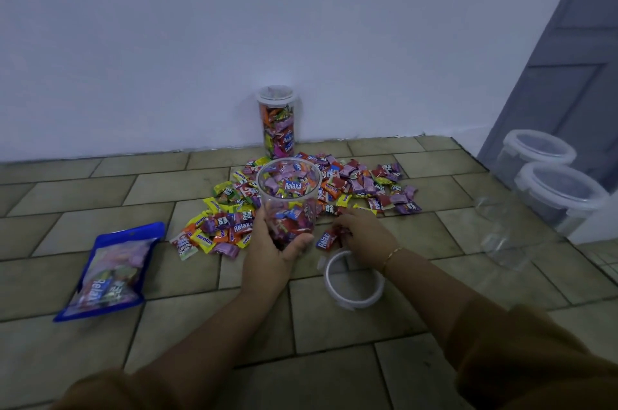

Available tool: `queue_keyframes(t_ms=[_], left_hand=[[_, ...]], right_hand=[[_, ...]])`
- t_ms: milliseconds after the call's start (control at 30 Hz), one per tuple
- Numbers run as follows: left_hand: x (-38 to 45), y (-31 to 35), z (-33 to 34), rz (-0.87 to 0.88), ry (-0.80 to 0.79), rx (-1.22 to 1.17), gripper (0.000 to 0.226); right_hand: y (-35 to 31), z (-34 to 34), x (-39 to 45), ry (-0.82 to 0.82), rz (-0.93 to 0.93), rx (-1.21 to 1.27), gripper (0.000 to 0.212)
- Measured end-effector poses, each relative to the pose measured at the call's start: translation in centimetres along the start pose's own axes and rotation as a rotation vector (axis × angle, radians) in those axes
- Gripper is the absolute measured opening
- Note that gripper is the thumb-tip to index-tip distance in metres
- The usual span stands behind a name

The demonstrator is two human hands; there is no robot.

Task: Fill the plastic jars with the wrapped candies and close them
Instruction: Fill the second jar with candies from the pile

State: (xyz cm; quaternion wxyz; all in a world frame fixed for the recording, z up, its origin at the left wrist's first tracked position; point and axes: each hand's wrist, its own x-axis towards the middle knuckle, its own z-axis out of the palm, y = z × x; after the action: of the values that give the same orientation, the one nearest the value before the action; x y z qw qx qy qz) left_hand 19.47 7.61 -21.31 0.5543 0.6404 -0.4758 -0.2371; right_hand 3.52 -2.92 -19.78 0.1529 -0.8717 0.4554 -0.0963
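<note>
Candies (334,239) pinched in our right hand (363,230) lie just right of the open jar (289,198), which our left hand (271,249) grips round its lower wall. We should hold that jar upright, lift small bunches over its rim, and keep its lid (354,279), just below it, within reach.

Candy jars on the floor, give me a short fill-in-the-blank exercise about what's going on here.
1. The left hand grips the open jar, which is partly filled with ____.
2. The full jar by the wall wears a ____.
3. The right hand picks candies off the ____.
4. The loose lid lies just below the ____ hand.

Missing words: candies; lid; floor; right
</note>
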Motion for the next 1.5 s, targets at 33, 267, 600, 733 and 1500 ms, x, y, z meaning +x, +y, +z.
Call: queue_keyframes(t_ms=[33,267,600,733,1500], left_hand=[[0.0,-0.1,0.0,-0.003,-0.002,0.006,0.082],[0.1,-0.3,0.0,-0.008,-0.018,0.02,0.096],[0.0,0.0,-0.1,-0.007,-0.008,0.023,0.102],[0.2,-0.1,-0.1,-0.013,-0.018,0.016,0.104],[0.3,-0.2,-0.5,0.043,-0.067,0.017,0.084]], right_hand=[[0.0,-0.4,0.0,0.013,0.013,0.017,0.032],[-1.9,-4.6,0.3,0.194,0.234,0.785,0.021],[-9.1,-11.2,0.6,0.257,-0.053,1.288,0.029],[-10.1,-9.8,1.2,0.303,-0.137,0.964,0.027],[-10.6,-5.3,1.1,0.516,-0.201,0.793,0.02]])
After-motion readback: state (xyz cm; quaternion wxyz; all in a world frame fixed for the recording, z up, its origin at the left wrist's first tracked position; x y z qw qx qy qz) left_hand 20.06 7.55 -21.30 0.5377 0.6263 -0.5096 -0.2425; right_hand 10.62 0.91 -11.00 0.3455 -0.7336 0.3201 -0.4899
